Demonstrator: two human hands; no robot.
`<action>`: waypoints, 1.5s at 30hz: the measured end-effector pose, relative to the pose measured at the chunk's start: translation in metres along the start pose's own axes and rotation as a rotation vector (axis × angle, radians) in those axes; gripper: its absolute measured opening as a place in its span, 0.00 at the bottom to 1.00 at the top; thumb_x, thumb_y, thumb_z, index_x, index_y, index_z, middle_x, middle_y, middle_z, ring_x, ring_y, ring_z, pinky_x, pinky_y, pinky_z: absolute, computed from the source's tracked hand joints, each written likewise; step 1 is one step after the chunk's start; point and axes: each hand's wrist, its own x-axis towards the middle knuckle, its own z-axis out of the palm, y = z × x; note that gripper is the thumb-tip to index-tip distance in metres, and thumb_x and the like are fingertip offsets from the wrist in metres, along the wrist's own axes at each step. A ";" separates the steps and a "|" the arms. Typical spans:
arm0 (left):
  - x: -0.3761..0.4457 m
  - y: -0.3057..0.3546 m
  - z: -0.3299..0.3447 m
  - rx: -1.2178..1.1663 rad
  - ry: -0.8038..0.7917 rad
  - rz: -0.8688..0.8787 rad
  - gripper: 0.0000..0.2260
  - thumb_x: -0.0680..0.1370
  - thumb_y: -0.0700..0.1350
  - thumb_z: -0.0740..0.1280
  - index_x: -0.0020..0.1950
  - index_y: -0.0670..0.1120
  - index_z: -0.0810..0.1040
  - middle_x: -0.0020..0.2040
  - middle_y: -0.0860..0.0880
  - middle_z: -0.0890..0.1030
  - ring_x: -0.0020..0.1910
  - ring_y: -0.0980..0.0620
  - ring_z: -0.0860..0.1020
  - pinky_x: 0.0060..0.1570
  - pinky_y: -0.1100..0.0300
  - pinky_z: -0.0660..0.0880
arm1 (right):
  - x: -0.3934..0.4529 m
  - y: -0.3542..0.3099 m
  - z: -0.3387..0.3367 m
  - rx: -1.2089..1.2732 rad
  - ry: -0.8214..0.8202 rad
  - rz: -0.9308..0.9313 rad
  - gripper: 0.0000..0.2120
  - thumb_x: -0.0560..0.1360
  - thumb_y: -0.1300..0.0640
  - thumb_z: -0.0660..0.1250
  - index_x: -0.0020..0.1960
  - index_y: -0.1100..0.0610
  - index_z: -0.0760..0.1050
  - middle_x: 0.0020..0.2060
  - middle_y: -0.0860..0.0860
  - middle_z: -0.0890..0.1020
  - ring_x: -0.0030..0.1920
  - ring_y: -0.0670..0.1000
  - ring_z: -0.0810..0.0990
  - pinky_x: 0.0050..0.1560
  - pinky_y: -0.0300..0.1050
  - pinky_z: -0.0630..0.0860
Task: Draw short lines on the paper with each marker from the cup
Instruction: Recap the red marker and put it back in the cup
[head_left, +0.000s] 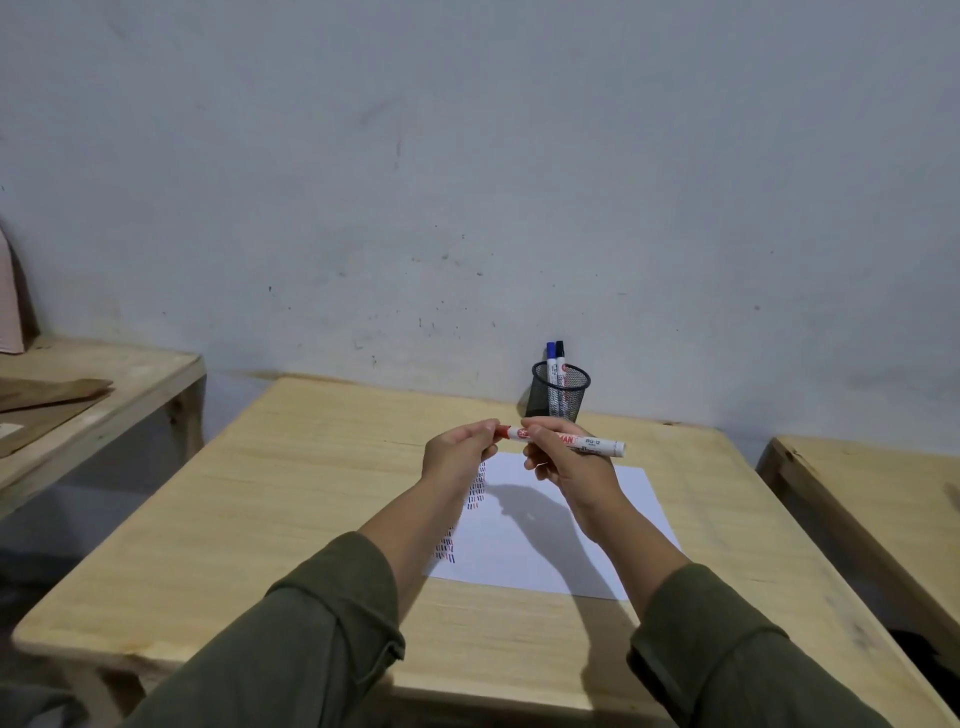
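A white marker with a red cap (587, 441) is held level above the paper. My right hand (566, 467) grips its barrel. My left hand (457, 449) pinches the red cap at the marker's left end. Below lies a white sheet of paper (628, 530) with columns of short red, blue and black dashes (475, 491) along its left side, partly hidden by my left forearm. Behind, against the wall, stands a black mesh cup (563, 392) with a blue-capped marker (551, 358) and a black-capped marker (560, 356) upright in it.
The paper and cup rest on a light wooden table (291, 499). A second wooden table (104, 379) with flat brown pieces stands to the left. Another table edge (857, 493) is at the right. A grey wall rises just behind the cup.
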 end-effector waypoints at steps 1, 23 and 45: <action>-0.002 0.001 0.001 -0.013 -0.010 -0.013 0.07 0.76 0.46 0.67 0.51 0.46 0.83 0.45 0.50 0.83 0.40 0.57 0.76 0.31 0.66 0.65 | 0.000 -0.001 -0.001 -0.010 -0.005 -0.009 0.05 0.75 0.61 0.66 0.47 0.57 0.81 0.31 0.50 0.80 0.33 0.50 0.77 0.36 0.40 0.71; 0.013 0.049 0.030 -0.146 -0.079 -0.002 0.04 0.78 0.41 0.64 0.48 0.48 0.78 0.31 0.56 0.83 0.29 0.64 0.77 0.28 0.67 0.61 | -0.011 -0.033 -0.032 0.159 -0.185 -0.053 0.19 0.72 0.51 0.62 0.57 0.61 0.77 0.46 0.58 0.83 0.41 0.53 0.82 0.41 0.40 0.75; 0.112 0.049 0.090 0.918 -0.054 0.335 0.24 0.76 0.53 0.66 0.70 0.48 0.70 0.69 0.48 0.74 0.68 0.47 0.70 0.64 0.54 0.67 | 0.126 -0.046 -0.078 -0.383 0.198 -0.186 0.46 0.73 0.71 0.64 0.72 0.33 0.46 0.48 0.54 0.78 0.51 0.52 0.81 0.49 0.52 0.81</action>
